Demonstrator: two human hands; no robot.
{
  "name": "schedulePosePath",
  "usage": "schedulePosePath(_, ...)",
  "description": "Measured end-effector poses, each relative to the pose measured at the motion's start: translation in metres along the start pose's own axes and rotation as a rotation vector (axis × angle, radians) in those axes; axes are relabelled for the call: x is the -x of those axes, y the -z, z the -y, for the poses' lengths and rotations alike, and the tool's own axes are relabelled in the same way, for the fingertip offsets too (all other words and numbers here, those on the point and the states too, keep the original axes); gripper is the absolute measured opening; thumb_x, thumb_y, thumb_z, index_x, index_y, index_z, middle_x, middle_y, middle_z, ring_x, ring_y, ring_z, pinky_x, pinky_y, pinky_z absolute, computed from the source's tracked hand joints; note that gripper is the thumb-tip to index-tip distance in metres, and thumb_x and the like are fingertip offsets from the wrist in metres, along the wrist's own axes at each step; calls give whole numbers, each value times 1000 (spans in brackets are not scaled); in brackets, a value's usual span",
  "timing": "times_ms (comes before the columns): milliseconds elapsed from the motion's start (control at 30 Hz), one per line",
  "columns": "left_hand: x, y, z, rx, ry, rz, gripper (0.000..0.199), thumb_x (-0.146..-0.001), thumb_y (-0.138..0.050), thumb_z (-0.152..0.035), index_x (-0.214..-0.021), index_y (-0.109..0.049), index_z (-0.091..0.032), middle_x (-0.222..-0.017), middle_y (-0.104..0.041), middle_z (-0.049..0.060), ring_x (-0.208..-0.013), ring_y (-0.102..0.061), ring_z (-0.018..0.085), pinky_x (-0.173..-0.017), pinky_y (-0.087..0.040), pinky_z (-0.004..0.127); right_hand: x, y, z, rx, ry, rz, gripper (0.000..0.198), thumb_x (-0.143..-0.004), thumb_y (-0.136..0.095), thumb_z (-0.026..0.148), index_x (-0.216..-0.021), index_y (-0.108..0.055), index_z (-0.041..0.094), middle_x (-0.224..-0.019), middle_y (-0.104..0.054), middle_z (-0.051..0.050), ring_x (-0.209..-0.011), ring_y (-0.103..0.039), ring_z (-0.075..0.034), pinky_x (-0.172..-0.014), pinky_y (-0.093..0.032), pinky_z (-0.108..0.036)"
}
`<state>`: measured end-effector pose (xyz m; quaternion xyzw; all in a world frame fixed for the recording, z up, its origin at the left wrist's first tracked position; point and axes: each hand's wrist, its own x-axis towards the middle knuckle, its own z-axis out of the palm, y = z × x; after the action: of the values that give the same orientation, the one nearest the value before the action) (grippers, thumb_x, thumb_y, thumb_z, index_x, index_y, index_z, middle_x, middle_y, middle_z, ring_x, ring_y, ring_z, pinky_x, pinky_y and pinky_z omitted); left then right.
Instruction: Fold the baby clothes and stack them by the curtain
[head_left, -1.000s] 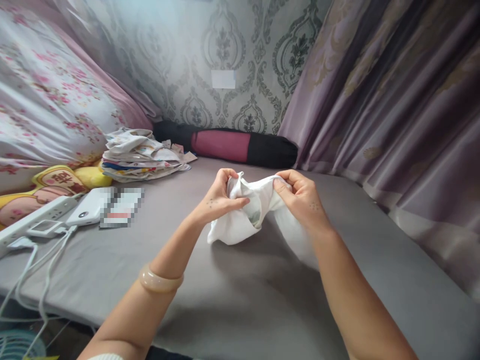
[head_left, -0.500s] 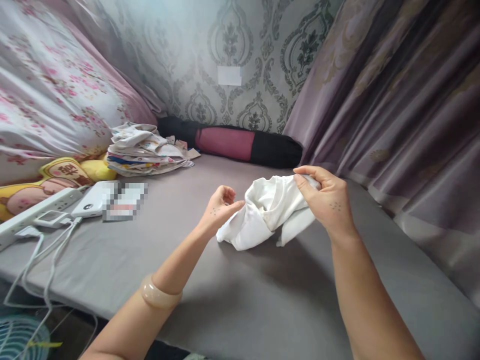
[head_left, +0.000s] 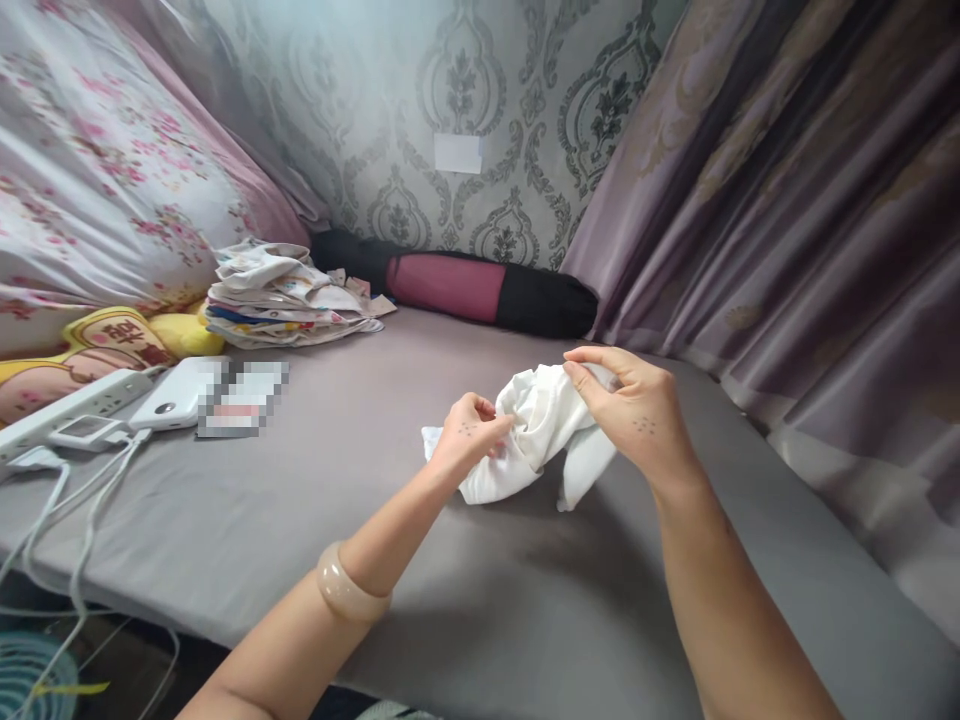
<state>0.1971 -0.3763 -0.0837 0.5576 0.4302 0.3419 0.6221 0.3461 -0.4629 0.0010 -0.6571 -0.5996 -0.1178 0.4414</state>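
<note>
Right hand (head_left: pixel 637 408) — fingers clamped on the cloth (head_left: pixel 553 415), which droops below them; left hand (head_left: pixel 472 432) — fingers curled against it, grip unclear.

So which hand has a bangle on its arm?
The left hand: a pale bangle rings its forearm. The forearm behind the right hand has none.

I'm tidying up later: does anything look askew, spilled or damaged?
Nothing looks spilled or visibly damaged. The white cables look untidy, drooping in loose loops over the near edge of the gray surface. The white garment is bunched, but the right hand holds it.
</note>
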Motion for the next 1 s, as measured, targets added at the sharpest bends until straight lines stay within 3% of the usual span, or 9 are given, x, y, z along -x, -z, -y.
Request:
schedulePosePath(100,2,8,0,108,20,6,27,-60,-81,-23,-75,-59,-17,-69,-66,2,-55,-60,13,-53,-49,25,1,6,-6,42,9,39,21,-87,-61,38,-96,-74,24,-97,-73,-3,-82,-67,-19,-77,-50,-31)
schedulePosePath(233,0,25,-10,286,-9,3,27,-57,-83,-29,-73,-66,-15,-70,-67,4,-63,-63,15,-65,-53,29,2,16,-13,113,-1,62,20,-86,-64,38,-98,-74,26,-98,-73,-2,-81,-66,-18,-77,-49,-31)
schedulePosePath(467,3,58,-55,453,-42,-89,26,-53,-81,-18,-73,-64,-14,-71,-66,3,-66,-64,15,-68,-54,31,4,37,-9,152,15,45,24,-88,-61,43,-100,-73,25,-99,-73,-3,-79,-67,-18,-73,-49,-31)
schedulePosePath(600,5,72,-83,377,-169,-66,22,-56,-76,-16,-71,-60,-14,-64,-59,0,-57,-57,11,-57,-49,25,3,44,0,91,62,15,24,-89,-60,43,-98,-74,25,-96,-73,-3,-85,-67,-19,-76,-50,-31)
schedulePosePath(767,12,88,-117,154,-362,-19,26,-63,-78,-30,-79,-64,-16,-66,-60,0,-55,-56,12,-51,-45,23,-3,59,11,-73,38,-29,25,-88,-62,48,-94,-74,27,-91,-71,-2,-82,-66,-19,-71,-51,-32)
schedulePosePath(867,21,103,-137,-54,-377,69,30,-66,-79,-38,-85,-70,-18,-71,-65,3,-61,-61,17,-54,-49,26,-9,72,11,-170,15,-37,26,-84,-65,52,-90,-75,28,-92,-71,-2,-82,-65,-19,-67,-51,-31)
schedulePosePath(1000,16,126,-152,-261,-392,111,24,-65,-80,-33,-82,-75,-19,-68,-66,4,-72,-68,24,-59,-53,30,-14,75,-2,-242,-36,7,28,-79,-70,54,-87,-76,28,-90,-72,-2,-85,-66,-21,-69,-53,-32)
